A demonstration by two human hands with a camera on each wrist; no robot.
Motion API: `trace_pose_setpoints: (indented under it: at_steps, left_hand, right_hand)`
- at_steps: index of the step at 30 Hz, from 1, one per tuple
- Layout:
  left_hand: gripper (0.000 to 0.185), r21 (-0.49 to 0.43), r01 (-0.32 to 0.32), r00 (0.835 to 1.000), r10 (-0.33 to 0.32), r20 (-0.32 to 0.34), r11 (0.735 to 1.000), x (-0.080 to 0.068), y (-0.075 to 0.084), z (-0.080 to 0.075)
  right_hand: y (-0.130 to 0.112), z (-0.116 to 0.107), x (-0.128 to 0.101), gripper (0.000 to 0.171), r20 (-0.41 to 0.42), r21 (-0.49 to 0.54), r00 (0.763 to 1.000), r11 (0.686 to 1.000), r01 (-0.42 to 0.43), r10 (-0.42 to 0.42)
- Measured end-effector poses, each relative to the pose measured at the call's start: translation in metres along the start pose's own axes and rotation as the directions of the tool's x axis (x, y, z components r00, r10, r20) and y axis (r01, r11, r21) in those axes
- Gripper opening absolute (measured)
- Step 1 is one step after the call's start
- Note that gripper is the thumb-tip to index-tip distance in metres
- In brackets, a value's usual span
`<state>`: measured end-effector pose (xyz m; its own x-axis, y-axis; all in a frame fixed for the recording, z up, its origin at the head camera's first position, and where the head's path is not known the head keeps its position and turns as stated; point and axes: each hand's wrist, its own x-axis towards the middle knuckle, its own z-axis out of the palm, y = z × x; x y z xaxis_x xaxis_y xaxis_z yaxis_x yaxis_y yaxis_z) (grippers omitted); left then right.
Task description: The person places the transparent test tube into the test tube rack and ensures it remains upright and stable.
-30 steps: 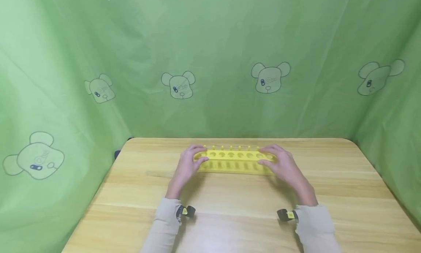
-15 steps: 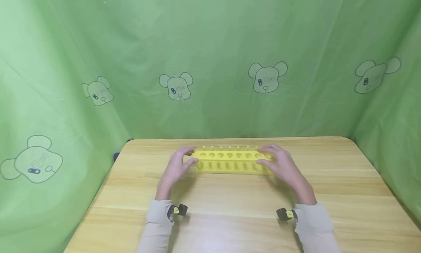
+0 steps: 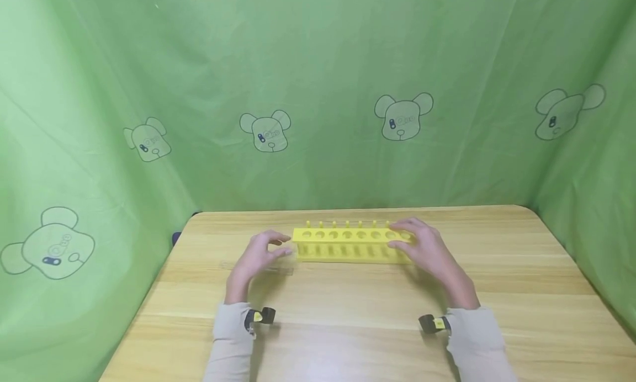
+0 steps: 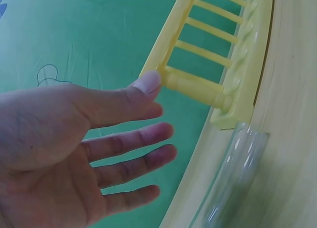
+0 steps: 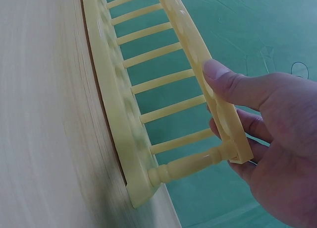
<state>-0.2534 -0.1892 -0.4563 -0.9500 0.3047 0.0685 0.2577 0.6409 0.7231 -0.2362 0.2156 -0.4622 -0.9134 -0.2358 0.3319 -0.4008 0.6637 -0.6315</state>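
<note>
A yellow test tube rack (image 3: 348, 251) stands upright near the far side of the table, a row of round holes along its top plate and a row of short pegs behind. At its right end my right hand (image 3: 428, 250) pinches the top plate; the thumb (image 5: 218, 72) lies on the near face, the fingers behind it. My left hand (image 3: 255, 255) is just off the left end, fingers spread and loosely bent, holding nothing. In the left wrist view its thumb tip overlaps the rack's corner. A clear glass test tube (image 4: 235, 176) lies on the table beside the rack's left end.
The wooden table (image 3: 343, 316) has its far edge close behind the rack. A green curtain (image 3: 328, 56) printed with bear heads hangs behind and along both sides. Each wrist carries a small black camera (image 3: 268, 316).
My left hand has let go of the rack's left end and moved left and slightly down. My right hand keeps its grip, and the rack stays about where it was.
</note>
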Motion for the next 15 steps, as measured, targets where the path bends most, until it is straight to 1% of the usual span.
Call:
trace_pose_setpoints:
  at_steps: [3, 6, 10, 15]
  left_hand:
    - [0.035, 0.009, 0.016, 0.999, -0.016, 0.030, 1.000, -0.0018, 0.0009, -0.0032]
    - [0.034, 0.023, 0.017, 0.999, -0.018, 0.051, 1.000, -0.0024, 0.0002, -0.0049]
    - [0.035, 0.022, 0.035, 0.996, -0.036, 0.083, 0.999, -0.0043, -0.0033, -0.0066]
    - [0.037, 0.020, 0.073, 0.991, -0.074, 0.114, 0.997, -0.0081, -0.0075, -0.0090]
  right_hand:
    - [0.0001, -0.0005, 0.0002, 0.045, -0.001, -0.002, 1.000, 1.000, 0.004, -0.004]
    - [0.0005, -0.0007, 0.0004, 0.045, -0.004, 0.000, 1.000, 1.000, 0.007, -0.007]
    - [0.0019, 0.0002, 0.0003, 0.045, -0.003, 0.004, 1.000, 1.000, 0.003, -0.002]
    - [0.0029, 0.0012, -0.0002, 0.045, -0.007, 0.004, 1.000, 1.000, 0.002, -0.002]
